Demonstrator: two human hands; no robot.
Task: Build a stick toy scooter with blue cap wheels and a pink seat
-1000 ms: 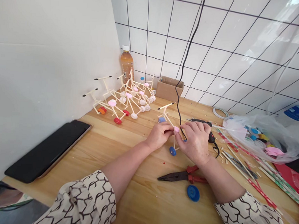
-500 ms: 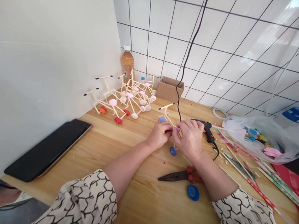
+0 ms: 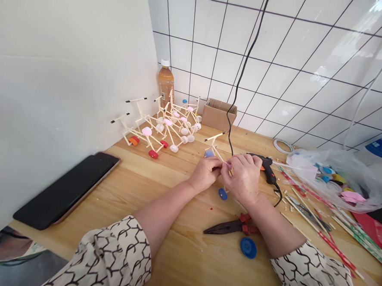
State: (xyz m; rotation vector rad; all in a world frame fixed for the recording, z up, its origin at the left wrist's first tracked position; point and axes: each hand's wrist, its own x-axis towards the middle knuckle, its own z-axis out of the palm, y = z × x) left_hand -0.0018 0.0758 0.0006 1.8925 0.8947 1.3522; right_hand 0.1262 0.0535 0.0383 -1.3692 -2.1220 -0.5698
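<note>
Between my hands stands a small model tricycle [image 3: 218, 155] made of pale sticks, with blue bottle caps as wheels and a dark-tipped handlebar. My left hand [image 3: 205, 174] is closed, its fingertips pinching the frame near the seat. From the other side my right hand [image 3: 243, 175] presses a small pink piece [image 3: 229, 166] at the frame's seat end; its fingers are closed and hide most of that piece. One blue cap wheel [image 3: 223, 193] shows below my fingers. Just beyond my right hand lies a black glue gun [image 3: 267, 168].
Several finished stick tricycles [image 3: 168, 122] stand at the back left, before a drink bottle [image 3: 166, 83] and a cardboard box [image 3: 219, 114]. Pliers [image 3: 226, 227] and a blue cap [image 3: 248, 248] lie in front. Scissors [image 3: 303, 208], sticks and a bag of caps [image 3: 337, 178] are on the right; a phone [image 3: 67, 189] left.
The whole view has shifted slightly, moving things a little to the right in the picture. My hands keep the same hold on the tricycle.
</note>
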